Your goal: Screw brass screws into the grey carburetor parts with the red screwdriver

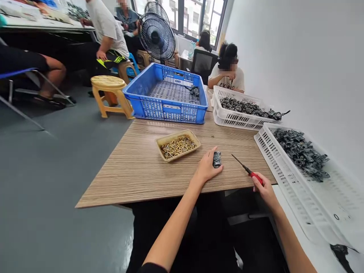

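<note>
Head view: the left hand is closed narrowly on a dark metal fitting, which sits on the wood-grain table. The right hand holds a red-handled screwdriver by the handle, its tip near the fitting, not touching. A tan tray of brass screws lies on the table left of the left hand. 1 blue plastic crate stands beyond it, with dark parts inside. To the right, a far white plastic crate and a near white plastic crate hold more dark fittings. 1 seated co-worker is at the far table end.
</note>
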Available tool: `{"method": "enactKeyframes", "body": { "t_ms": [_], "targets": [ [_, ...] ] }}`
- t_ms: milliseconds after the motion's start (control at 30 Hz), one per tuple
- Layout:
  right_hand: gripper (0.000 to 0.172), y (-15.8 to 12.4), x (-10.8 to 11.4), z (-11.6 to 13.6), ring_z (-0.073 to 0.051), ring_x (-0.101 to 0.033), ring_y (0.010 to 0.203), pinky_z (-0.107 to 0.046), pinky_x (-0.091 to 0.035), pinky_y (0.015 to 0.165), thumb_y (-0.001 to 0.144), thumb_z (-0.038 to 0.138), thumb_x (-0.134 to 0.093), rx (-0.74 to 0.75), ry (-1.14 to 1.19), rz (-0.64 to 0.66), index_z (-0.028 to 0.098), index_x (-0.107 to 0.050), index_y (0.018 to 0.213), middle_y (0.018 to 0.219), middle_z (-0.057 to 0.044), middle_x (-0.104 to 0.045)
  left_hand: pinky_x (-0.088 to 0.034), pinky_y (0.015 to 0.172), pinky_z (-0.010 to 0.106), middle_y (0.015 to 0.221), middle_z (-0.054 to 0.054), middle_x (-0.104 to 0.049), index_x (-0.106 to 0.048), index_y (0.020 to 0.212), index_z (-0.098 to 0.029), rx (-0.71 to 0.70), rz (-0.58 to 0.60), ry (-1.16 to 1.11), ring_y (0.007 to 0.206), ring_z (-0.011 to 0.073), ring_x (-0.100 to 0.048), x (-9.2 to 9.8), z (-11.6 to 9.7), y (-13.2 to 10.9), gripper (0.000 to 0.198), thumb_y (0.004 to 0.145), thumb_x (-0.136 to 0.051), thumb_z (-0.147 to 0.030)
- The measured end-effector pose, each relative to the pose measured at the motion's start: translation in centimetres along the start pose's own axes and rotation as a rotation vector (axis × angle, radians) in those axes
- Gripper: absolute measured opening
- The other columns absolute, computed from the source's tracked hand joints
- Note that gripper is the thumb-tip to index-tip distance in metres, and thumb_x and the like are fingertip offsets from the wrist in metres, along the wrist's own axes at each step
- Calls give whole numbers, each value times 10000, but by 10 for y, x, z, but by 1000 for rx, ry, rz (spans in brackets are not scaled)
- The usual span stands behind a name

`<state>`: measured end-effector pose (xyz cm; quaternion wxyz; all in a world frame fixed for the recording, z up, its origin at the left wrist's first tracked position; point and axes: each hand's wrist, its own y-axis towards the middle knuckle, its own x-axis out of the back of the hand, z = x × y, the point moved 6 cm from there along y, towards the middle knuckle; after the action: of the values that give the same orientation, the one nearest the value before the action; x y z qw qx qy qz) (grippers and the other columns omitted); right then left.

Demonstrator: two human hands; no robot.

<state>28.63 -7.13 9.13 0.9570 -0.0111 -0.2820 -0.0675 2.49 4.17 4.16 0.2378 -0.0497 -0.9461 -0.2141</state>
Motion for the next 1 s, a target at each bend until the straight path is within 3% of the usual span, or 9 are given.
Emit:
{"method": "enactKeyframes", "body": {
  "t_ms": [167,333,567,733,867,1000],
  "targets": [
    [534,-46,-18,-14,-115,-286,491,-300,-448,530,909,739,-665,-127,236,-11,219,-730,1012,579,92,-282,-526,1153,452,1436,135,-635,-420,1590,-232,4,-7,-33,1338,315,-638,-3,4,-1,850,819,-774,-281],
    [572,-57,-41,-13,-98,-231,487,-286,-427,500,846,770,-721,-194,317,16,209,-736,962,570,105,-243,-514,1177,450,1440,140,-616,-455,1553,-221,-20,0,-64,1344,316,-634,-6,7,-1,816,807,-782,-268],
    [587,-40,-72,-5,-92,-268,473,-262,-435,466,805,773,-749,-171,322,26,213,-704,975,540,115,-272,-507,1199,435,1498,162,-538,-452,1556,-201,-82,31,-106,1356,316,-625,-7,2,-4,880,721,-725,-144],
    [593,-16,-108,1,-66,-336,401,-249,-453,411,806,770,-732,-191,344,137,222,-614,1003,575,125,-408,-569,1121,439,1589,174,-457,-490,1528,-222,-68,60,-86,1302,333,-669,-5,-2,-6,845,721,-731,-154],
    [536,3,-135,12,-52,-367,373,-207,-383,344,812,683,-786,-267,456,242,233,-522,930,632,109,-514,-579,1110,454,1612,187,-426,-482,1535,-224,-77,82,-90,1321,339,-663,-6,-2,-7,844,729,-722,-149],
    [445,18,-152,25,-35,-313,437,-150,-253,369,859,518,-827,-372,722,290,224,-494,885,655,98,-479,-527,1188,471,1655,189,-381,-459,1560,-218,-117,107,-123,1457,345,-564,-10,1,-9,852,741,-663,-103]
  ]
}}
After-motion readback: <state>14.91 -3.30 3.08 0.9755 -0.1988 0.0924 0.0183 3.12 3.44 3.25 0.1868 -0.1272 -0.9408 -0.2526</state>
